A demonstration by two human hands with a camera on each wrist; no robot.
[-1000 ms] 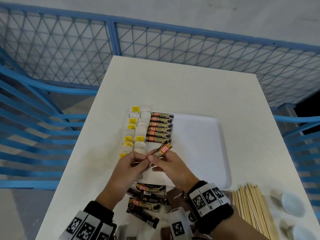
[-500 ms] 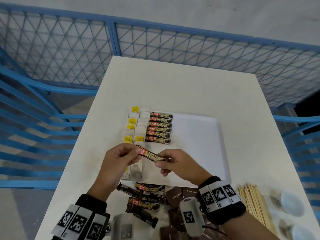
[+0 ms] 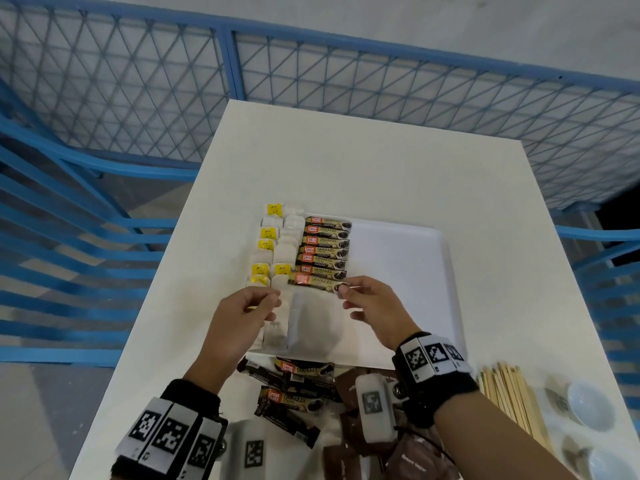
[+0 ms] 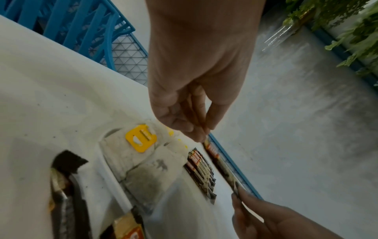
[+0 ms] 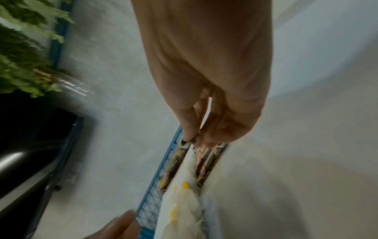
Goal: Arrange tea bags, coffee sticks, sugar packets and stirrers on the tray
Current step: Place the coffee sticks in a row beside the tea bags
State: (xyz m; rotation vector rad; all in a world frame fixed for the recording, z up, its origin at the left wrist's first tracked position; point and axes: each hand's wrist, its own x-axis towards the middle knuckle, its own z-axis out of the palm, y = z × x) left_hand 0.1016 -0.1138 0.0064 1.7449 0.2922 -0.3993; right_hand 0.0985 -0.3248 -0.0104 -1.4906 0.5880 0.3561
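Observation:
A white tray (image 3: 398, 271) lies mid-table. Tea bags (image 3: 268, 233) with yellow tags fill two columns along its left side, and a row of coffee sticks (image 3: 325, 242) lies beside them. My right hand (image 3: 341, 289) pinches the right end of one more coffee stick (image 3: 315, 281), held level just below that row. In the right wrist view, my right hand (image 5: 193, 140) grips the stick (image 5: 174, 163) by its tip. My left hand (image 3: 275, 299) hovers just left of the stick's free end, fingertips together and holding nothing. The left wrist view shows my left hand (image 4: 201, 135) beside the stick (image 4: 223, 166).
Loose coffee sticks (image 3: 294, 398) and brown sugar packets (image 3: 349, 386) lie at the table's near edge. Wooden stirrers (image 3: 509, 396) lie in a bundle at the right, next to white bowls (image 3: 588, 405). A blue mesh fence (image 3: 228, 64) surrounds the table.
The stick moved from in front of me up to the bottom of the coffee row and turned level. My left hand let go of its left end; the right hand keeps hold.

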